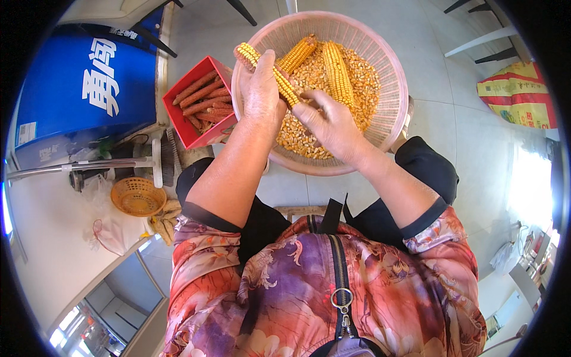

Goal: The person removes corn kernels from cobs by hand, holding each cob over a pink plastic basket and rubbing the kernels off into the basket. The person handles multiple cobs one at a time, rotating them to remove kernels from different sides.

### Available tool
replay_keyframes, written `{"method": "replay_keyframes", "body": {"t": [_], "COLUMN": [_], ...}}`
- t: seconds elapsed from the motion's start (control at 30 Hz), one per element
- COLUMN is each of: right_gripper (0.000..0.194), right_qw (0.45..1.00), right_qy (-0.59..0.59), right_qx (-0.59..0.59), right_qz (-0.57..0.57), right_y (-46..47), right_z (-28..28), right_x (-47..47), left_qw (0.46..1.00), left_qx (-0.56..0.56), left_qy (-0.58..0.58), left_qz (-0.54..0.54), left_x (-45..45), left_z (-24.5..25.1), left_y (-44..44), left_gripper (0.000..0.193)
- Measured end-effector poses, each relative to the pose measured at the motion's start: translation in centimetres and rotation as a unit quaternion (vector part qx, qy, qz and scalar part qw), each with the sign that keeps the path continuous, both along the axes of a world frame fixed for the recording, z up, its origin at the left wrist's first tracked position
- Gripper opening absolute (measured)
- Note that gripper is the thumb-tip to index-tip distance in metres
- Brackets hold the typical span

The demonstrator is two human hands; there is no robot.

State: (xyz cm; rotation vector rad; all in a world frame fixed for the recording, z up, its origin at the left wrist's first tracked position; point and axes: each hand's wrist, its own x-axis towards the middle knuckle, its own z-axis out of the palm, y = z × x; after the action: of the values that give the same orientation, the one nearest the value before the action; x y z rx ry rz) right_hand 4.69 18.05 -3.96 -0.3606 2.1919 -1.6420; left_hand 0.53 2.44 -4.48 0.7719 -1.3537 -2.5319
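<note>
My left hand [260, 91] grips an ear of yellow corn [285, 86] that slants over a pink plastic mesh basket [398, 91]. Kernel rows run along its visible side, and reddish bare cob shows near the upper end. My right hand [334, 125] has its thumb and fingers at the ear's lower end, with the fingertips partly hidden. Beneath both hands, loose corn kernels [301, 142] cover the basket's bottom. Two more ears lie on the kernels: one ear [337, 73] near the middle and another ear [299, 53] behind my left hand.
Left of the basket stands a red box [177, 117] holding several bare reddish cobs [203, 99]. A broom [157, 163] and an orange plastic basket [138, 196] are beside my left leg. A blue box [89, 85] stands far left. Chair legs [484, 41] and a printed bag [517, 96] are at right.
</note>
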Motion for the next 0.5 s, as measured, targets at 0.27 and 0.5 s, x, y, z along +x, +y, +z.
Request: {"method": "replay_keyframes", "body": {"t": [0.27, 0.5], "right_gripper": [0.056, 0.049], "right_qw": [0.972, 0.971], "right_qy": [0.109, 0.102], "right_qx": [0.193, 0.195], "right_qz": [0.082, 0.092], "right_y": [0.3, 0.3], "right_z": [0.1, 0.1], "right_x": [0.4, 0.7], "left_qw": [1.000, 0.998], "left_qx": [0.001, -0.023], "left_qy": [-0.010, -0.051], "left_qz": [0.030, 0.024], "left_x": [-0.4, -0.1], "left_z": [-0.5, 0.8], "left_y": [-0.2, 0.7], "left_gripper": [0.021, 0.022]}}
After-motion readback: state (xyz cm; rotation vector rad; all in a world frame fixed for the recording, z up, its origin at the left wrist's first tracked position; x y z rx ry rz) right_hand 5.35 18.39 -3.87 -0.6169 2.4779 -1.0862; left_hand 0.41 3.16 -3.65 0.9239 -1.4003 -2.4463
